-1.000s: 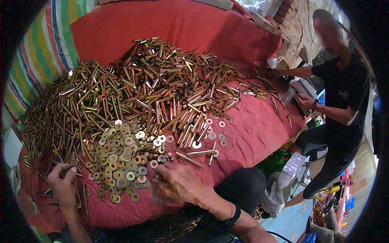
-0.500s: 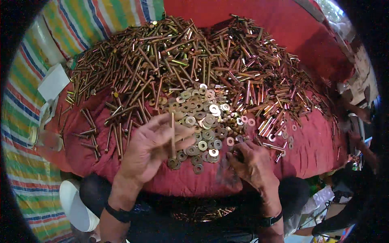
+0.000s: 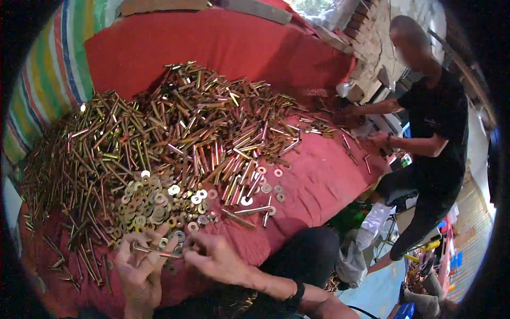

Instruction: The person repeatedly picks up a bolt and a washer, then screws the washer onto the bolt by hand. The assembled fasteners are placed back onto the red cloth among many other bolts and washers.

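My left hand [image 3: 139, 271] holds a long brassy bolt [image 3: 157, 252] crosswise between thumb and fingers. My right hand [image 3: 215, 259] is at the bolt's right end, its thumb and fingers pinched together; what they hold is hidden. Just beyond the hands spreads a heap of flat washers [image 3: 146, 204], some pale, some brassy. Small nuts [image 3: 183, 206] lie mixed in at its right side. Behind rises a large pile of similar bolts [image 3: 175, 122], reaching far to the left.
Red cloth [image 3: 303, 194] covers the work surface. A striped sheet [image 3: 64, 69] hangs at the left. At the far right a person [image 3: 430, 117] in black stands with both hands at the surface's edge. Plastic bags [image 3: 372, 226] hang below that edge.
The view has swung to the right, bringing the other person into sight. My hands have come together; the bolt in my left hand has turned from upright to nearly level.
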`<act>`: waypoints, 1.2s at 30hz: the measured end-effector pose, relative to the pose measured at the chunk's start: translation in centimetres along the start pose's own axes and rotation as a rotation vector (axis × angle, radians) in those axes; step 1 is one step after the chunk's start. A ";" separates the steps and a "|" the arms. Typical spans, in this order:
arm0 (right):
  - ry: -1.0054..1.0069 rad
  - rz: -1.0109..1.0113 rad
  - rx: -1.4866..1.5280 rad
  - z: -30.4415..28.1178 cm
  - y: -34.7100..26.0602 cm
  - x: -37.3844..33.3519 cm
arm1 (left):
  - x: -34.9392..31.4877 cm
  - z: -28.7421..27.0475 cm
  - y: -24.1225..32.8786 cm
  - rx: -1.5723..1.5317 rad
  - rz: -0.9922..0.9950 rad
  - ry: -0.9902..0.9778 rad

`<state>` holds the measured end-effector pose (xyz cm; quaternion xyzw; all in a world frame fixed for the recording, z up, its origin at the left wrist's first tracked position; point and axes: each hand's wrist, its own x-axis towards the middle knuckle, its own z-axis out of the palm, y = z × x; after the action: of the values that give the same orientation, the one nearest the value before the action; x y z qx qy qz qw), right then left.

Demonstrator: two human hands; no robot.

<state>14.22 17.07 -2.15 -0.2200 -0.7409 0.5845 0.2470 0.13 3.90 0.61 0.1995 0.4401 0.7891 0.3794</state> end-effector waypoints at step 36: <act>0.082 -0.032 -0.212 -1.3 -1.9 -0.1 | -2.0 -2.3 0.8 0.943 0.253 -0.133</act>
<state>15.01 17.62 -0.09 -0.2567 -0.7914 0.4892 0.2617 -0.41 0.85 0.09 0.4514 0.6965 0.5293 0.1761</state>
